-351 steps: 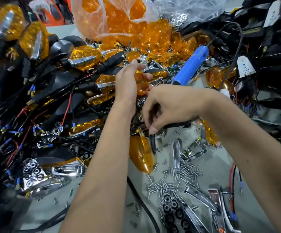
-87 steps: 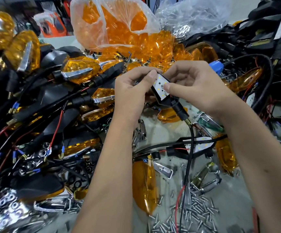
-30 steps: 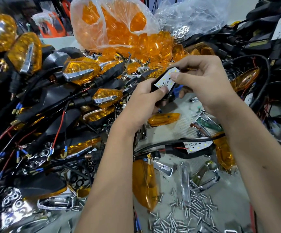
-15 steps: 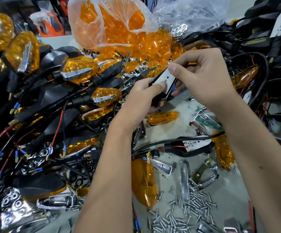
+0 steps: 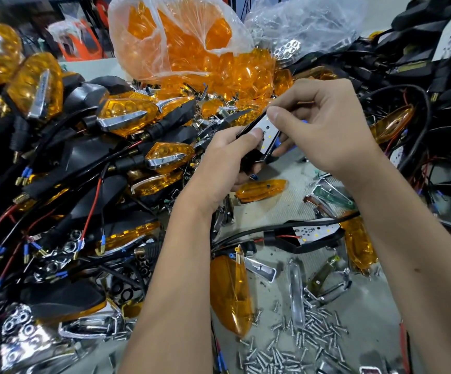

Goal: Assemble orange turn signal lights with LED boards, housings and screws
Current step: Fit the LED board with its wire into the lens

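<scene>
Left hand: the left hand (image 5: 227,160) is wrapped round a black housing (image 5: 251,160), thumb pressed flat on the white LED board (image 5: 267,133) seated in it.
Right hand: the right hand (image 5: 324,130) pinches the board's upper end, fingertip on top, remaining fingers curled behind the housing.
Where the part is: housing and board are held up above the counter (image 5: 281,209), just in front of the orange heap.
Orange bag: a clear plastic bag (image 5: 181,41) at the back, mouth open, is packed with orange lenses (image 5: 219,74) that spill out of it onto the pile.
Second bag: a clear bag (image 5: 308,25) beside it holds shiny parts; a chrome reflector (image 5: 286,49) with round holes shows through, the rest too crinkled to tell.
On the counter: another housing with its LED board (image 5: 313,234) lies under the right forearm, cable attached; a loose orange lens (image 5: 262,188) sits below the hands, a bigger one (image 5: 232,292) between the forearms.
Screws: a scatter of silver screws (image 5: 299,336) lies loose, bottom right.
Left pile: finished turn signals (image 5: 127,117) with chrome trim, tangled in black, red and blue wiring.
</scene>
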